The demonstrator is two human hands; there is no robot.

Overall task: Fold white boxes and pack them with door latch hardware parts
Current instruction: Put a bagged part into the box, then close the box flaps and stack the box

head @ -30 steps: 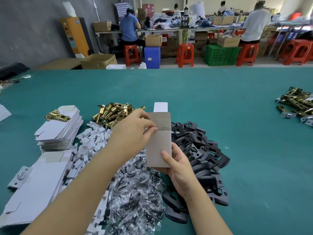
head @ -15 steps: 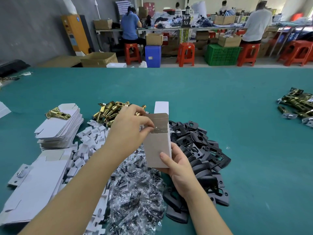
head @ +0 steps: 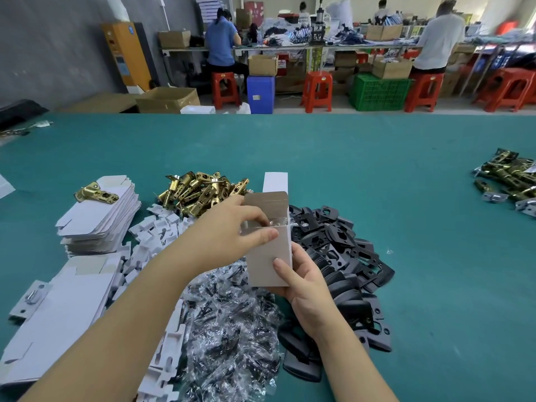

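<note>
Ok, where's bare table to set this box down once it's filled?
Bare table runs right of the black plates, up to the far-right latches, and beyond the brass latches. Left of the box it is crowded: flat boxes, white inserts, bagged parts.

No text, label or number is legible anywhere; the orange cabinet's (head: 127,55) blue sticker is blurred
</note>
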